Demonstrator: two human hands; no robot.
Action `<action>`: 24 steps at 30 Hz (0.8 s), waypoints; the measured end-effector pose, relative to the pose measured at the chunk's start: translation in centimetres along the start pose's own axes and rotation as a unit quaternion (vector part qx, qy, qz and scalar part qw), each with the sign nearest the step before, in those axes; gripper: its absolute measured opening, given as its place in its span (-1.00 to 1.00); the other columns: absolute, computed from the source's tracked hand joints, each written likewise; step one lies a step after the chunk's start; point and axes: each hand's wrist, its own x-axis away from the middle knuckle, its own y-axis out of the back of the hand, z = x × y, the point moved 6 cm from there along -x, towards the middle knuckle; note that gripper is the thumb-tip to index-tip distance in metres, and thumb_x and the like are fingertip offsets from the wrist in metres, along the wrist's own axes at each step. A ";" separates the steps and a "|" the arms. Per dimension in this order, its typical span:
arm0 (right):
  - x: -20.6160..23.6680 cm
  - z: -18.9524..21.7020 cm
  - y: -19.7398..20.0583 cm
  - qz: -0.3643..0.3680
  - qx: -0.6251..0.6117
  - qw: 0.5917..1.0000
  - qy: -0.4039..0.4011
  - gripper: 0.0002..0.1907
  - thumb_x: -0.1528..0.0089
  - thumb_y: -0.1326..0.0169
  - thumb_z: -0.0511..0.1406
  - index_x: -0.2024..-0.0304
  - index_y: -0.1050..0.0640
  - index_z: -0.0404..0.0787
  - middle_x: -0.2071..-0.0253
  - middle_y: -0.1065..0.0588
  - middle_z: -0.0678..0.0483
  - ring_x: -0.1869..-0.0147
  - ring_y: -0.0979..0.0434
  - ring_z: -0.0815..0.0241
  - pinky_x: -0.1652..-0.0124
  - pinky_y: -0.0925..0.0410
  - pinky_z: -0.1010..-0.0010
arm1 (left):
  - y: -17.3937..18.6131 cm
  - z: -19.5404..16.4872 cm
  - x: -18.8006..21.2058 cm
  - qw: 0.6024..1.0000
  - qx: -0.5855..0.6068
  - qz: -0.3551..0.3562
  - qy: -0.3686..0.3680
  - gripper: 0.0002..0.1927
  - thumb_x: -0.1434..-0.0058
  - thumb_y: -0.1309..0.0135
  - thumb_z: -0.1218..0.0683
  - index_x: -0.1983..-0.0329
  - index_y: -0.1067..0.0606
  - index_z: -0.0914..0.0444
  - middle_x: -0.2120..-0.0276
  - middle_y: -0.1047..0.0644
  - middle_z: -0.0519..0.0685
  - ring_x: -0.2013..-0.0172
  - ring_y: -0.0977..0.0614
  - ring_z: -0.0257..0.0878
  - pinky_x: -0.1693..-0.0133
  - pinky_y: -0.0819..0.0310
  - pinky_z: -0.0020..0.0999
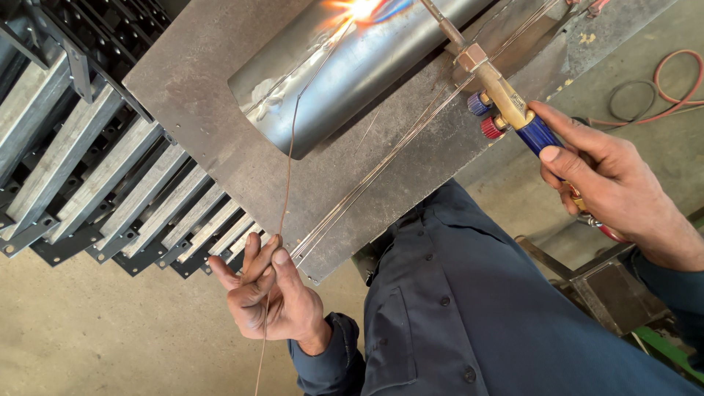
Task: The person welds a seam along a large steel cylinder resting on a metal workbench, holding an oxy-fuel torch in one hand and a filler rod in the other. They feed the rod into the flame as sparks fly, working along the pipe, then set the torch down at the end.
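My left hand (270, 295) pinches a thin copper-coloured filler rod (287, 169) that runs up to the seam of a shiny metal cylinder (345, 73). My right hand (609, 180) grips the blue handle of a brass gas torch (506, 99) with blue and red valve knobs. The torch's flame (361, 9) burns bright orange on the cylinder's top, where the rod's tip meets it. The cylinder lies on a grey steel plate (213, 95).
Several spare thin rods (381, 165) lie diagonally across the plate. Stacked galvanised metal frames (110, 176) stand at the left. Red and dark hoses (664, 92) coil on the concrete floor at the right. A metal stand (601, 282) sits beside my blue work shirt.
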 end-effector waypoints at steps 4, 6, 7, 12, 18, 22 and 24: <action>-0.1 0.1 -0.1 0.001 0.001 1.000 -0.002 -0.36 -0.42 0.03 -0.27 -0.58 -0.32 -0.03 0.47 -0.34 0.13 0.54 -0.29 0.38 0.54 -0.24 0.49 | -0.2 0.2 0.0 1.000 0.005 0.004 -0.003 -0.68 -0.41 -0.18 0.26 0.24 -0.26 0.13 0.20 -0.67 0.14 -0.20 -0.63 -0.10 -0.62 0.41 0.06; 0.0 0.1 -0.1 -0.002 -0.006 1.000 -0.003 -0.36 -0.43 0.03 -0.27 -0.58 -0.32 -0.04 0.47 -0.33 0.13 0.53 -0.28 0.39 0.53 -0.24 0.49 | -0.3 0.3 -0.1 1.000 0.006 0.005 -0.001 -0.68 -0.41 -0.18 0.26 0.24 -0.25 0.14 0.20 -0.67 0.14 -0.20 -0.62 -0.10 -0.61 0.42 0.05; -0.1 0.1 -0.2 -0.003 -0.010 1.000 -0.003 -0.37 -0.43 0.03 -0.28 -0.58 -0.32 -0.04 0.47 -0.33 0.13 0.52 -0.28 0.39 0.52 -0.24 0.49 | -0.2 0.2 -0.1 1.000 0.005 0.003 0.000 -0.68 -0.41 -0.18 0.26 0.24 -0.26 0.14 0.20 -0.67 0.14 -0.20 -0.63 -0.10 -0.61 0.42 0.05; -0.2 0.1 -0.2 -0.001 -0.005 1.000 -0.001 -0.36 -0.43 0.03 -0.28 -0.59 -0.32 -0.04 0.46 -0.33 0.13 0.52 -0.28 0.40 0.52 -0.25 0.49 | -0.1 0.1 -0.1 1.000 0.000 0.002 0.000 -0.69 -0.42 -0.17 0.26 0.24 -0.26 0.13 0.19 -0.67 0.14 -0.20 -0.64 -0.10 -0.62 0.40 0.04; -0.4 -0.1 -0.2 0.009 -0.001 1.000 0.002 -0.36 -0.42 0.03 -0.27 -0.59 -0.32 -0.05 0.46 -0.33 0.13 0.53 -0.29 0.39 0.53 -0.25 0.49 | -0.3 0.0 -0.3 1.000 0.004 -0.003 -0.005 -0.69 -0.41 -0.17 0.28 0.24 -0.26 0.15 0.20 -0.67 0.14 -0.20 -0.63 -0.12 -0.61 0.38 0.02; -0.4 -0.2 -0.2 0.013 -0.011 1.000 0.002 -0.36 -0.42 0.03 -0.27 -0.59 -0.32 -0.05 0.46 -0.33 0.14 0.52 -0.28 0.40 0.52 -0.25 0.50 | -0.3 0.0 -0.3 1.000 -0.001 -0.001 -0.006 -0.68 -0.41 -0.17 0.28 0.24 -0.25 0.15 0.20 -0.67 0.14 -0.19 -0.63 -0.12 -0.60 0.39 0.03; -0.3 -0.2 -0.1 0.012 -0.010 1.000 -0.003 -0.36 -0.43 0.03 -0.27 -0.59 -0.32 -0.05 0.45 -0.33 0.14 0.51 -0.28 0.39 0.51 -0.25 0.50 | -0.4 0.2 -0.2 1.000 -0.001 -0.003 -0.001 -0.68 -0.41 -0.18 0.28 0.24 -0.26 0.15 0.20 -0.67 0.14 -0.18 -0.64 -0.11 -0.60 0.41 0.05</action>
